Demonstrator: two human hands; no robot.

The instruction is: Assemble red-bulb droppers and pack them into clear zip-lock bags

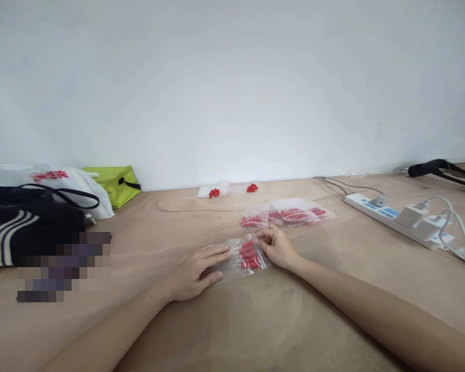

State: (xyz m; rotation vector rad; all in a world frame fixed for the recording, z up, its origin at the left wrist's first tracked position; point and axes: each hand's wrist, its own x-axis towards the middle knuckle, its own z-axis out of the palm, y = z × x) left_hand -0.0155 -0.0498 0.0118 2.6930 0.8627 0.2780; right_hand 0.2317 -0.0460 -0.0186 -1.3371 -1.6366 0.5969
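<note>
A clear plastic bag (232, 269) with several red pieces (249, 254) inside lies flat on the table in front of me. My left hand (199, 269) rests on the bag's left part, fingers stretched out and thumb apart. At the bag's upper right edge, my right hand (276, 247) has thumb and fingers pinched together on the plastic. Just beyond the hands lie more clear bags (294, 213) of red pieces, overlapping each other. Near the wall are two further bags (204, 191) with small clusters of red parts (251, 188) at them.
On the right stands a white power strip (391, 219) with plugged-in chargers (413, 215) and cables. A black object (445, 170) lies at the far right. At left are a black striped bag (34, 227), a white bag (81, 186) and a lime-green bag (118, 186). The wall bounds the table behind.
</note>
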